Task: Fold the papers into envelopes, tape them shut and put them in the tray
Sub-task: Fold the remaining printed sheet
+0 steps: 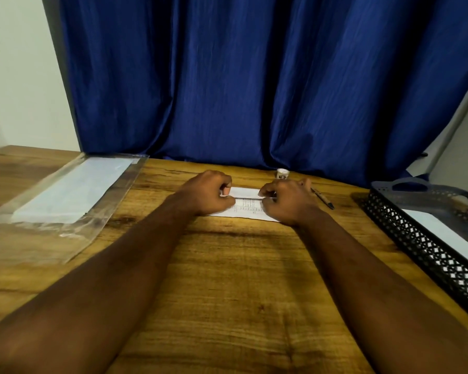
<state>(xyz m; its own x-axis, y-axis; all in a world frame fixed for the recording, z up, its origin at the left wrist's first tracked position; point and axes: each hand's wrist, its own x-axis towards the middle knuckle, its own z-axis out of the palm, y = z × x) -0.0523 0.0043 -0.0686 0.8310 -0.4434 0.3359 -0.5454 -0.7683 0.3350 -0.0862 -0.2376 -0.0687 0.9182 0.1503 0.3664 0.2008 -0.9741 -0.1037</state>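
Both bare forearms reach straight out from the near edge toward the far middle, drawing closer together as they go. The left hand [210, 191] is curled into a loose fist, knuckles up, fingertips pinched down. The right hand [288, 201] mirrors it just beside, fingers bent and pressing downward, with its thumb tucked toward the left hand.
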